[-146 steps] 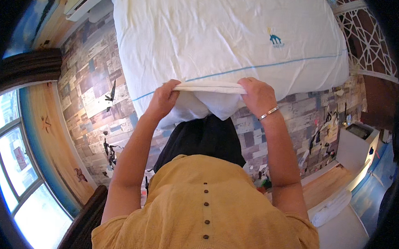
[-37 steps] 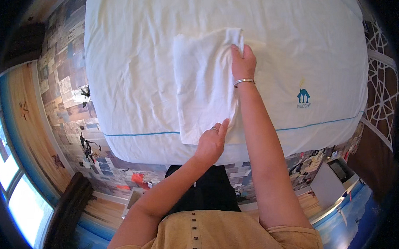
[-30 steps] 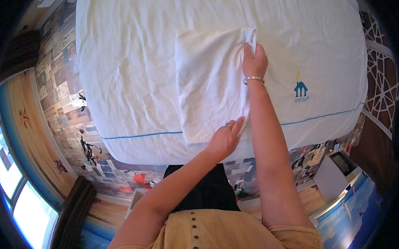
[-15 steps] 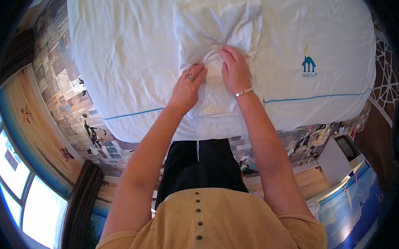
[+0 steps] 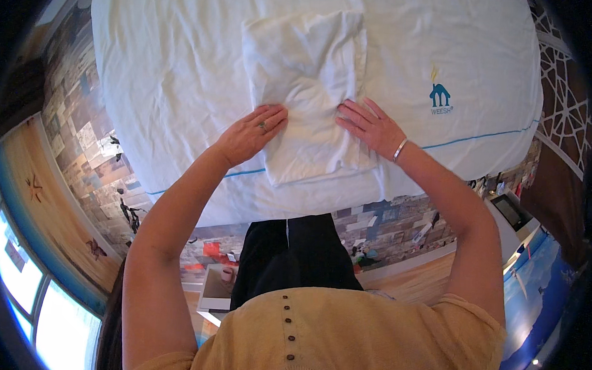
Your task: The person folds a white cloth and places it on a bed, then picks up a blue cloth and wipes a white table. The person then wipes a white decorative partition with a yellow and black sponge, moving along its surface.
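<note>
A folded white cloth [image 5: 307, 61], wrinkled and roughly rectangular, lies on a wide white bed cover [image 5: 175, 83]. My left hand [image 5: 251, 132], with a ring on one finger, rests on the cloth's left edge, its fingers stretched out. On the opposite edge lies my right hand [image 5: 375, 130], wearing a bracelet, fingers spread and pointing inward. Both palms face down, with a strip of cloth showing between the fingertips. Whether the cloth is a pillowcase or a sheet I cannot tell.
A blue stripe and a small blue house emblem [image 5: 440, 95] mark the bed cover. Beyond its edge is a patchwork-patterned floor [image 5: 83, 112]. By my legs stands an open white drawer [image 5: 207, 302] holding a cup. A white lattice [image 5: 560, 83] is at far right, a window [image 5: 63, 327] at lower left.
My hands have moved apart from the middle of the cloth to its two side edges. The cloth looks flatter, with fewer bunched creases. The view has shifted slightly.
</note>
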Available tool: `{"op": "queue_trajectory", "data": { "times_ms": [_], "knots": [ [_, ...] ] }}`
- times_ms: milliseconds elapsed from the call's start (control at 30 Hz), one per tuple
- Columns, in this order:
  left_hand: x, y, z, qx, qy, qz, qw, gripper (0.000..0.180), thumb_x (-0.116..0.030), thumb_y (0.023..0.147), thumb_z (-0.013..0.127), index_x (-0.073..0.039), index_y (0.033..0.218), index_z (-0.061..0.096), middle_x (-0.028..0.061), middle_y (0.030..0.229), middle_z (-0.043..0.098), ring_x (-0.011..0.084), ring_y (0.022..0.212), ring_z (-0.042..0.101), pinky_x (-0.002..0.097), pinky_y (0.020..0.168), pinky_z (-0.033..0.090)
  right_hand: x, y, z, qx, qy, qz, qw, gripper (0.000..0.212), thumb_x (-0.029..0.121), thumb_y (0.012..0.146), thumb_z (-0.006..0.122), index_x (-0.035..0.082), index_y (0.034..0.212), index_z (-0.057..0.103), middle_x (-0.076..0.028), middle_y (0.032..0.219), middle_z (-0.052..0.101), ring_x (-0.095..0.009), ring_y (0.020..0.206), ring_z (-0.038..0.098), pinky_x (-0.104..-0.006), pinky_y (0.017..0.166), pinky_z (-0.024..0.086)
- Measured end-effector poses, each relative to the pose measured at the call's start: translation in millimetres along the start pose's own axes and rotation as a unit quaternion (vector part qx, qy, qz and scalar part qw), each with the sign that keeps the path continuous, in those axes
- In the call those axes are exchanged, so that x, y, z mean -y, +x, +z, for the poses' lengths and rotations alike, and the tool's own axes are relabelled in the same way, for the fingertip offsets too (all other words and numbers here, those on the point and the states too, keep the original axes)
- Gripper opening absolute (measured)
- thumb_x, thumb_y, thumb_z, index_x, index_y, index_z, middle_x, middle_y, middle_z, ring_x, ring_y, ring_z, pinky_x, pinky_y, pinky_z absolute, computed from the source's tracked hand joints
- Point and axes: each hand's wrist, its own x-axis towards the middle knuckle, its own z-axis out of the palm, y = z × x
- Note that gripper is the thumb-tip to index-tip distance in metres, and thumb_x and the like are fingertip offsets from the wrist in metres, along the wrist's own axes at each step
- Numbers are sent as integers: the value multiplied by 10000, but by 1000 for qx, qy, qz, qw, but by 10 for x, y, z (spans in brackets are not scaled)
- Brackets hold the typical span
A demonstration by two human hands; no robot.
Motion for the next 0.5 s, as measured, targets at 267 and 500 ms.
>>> {"op": "queue_trajectory", "data": {
  "times_ms": [267,500],
  "knots": [
    [652,-3,341,-106,-143,-211,961,198,-110,806,466,-13,929,587,109,797,604,299,714,561,389,665,447,-469,460,49,-6,462,334,821,242,153,870,504,58,1063,614,-78,990,670,-176,940,627,-367,874,463],
    [708,388,-133,-110,-734,-449,498,393,-403,903,510,-34,996,608,15,829,588,96,668,502,280,577,402,-951,586,181,-9,706,403,583,236,206,871,594,58,1055,607,3,918,629,-70,810,558,-239,739,449]
  ]
}}
